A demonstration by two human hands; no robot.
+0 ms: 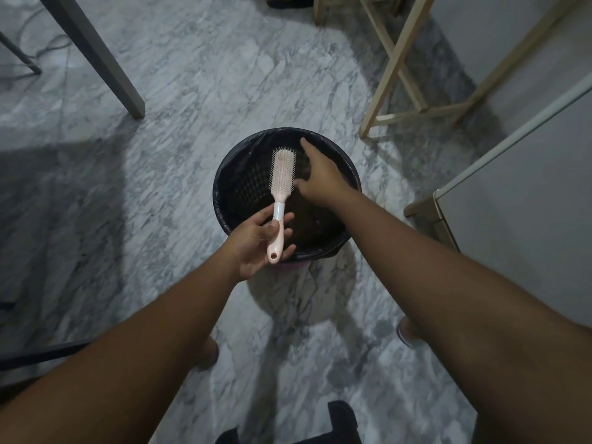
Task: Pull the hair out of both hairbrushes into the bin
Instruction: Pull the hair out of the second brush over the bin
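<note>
A pale pink hairbrush (282,177) is held over the round bin (224,174), which has a black liner. My left hand (256,241) grips the brush by its handle, bristles facing up. My right hand (320,177) hovers over the bin's mouth just right of the brush head, fingers spread and pointing down. I cannot tell whether hair is between those fingers. Only one hairbrush is in view.
The bin stands on a grey marble floor (160,155). A wooden frame (397,68) stands behind it to the right, a grey table leg (105,62) at the back left, and a white cabinet (512,200) close on the right.
</note>
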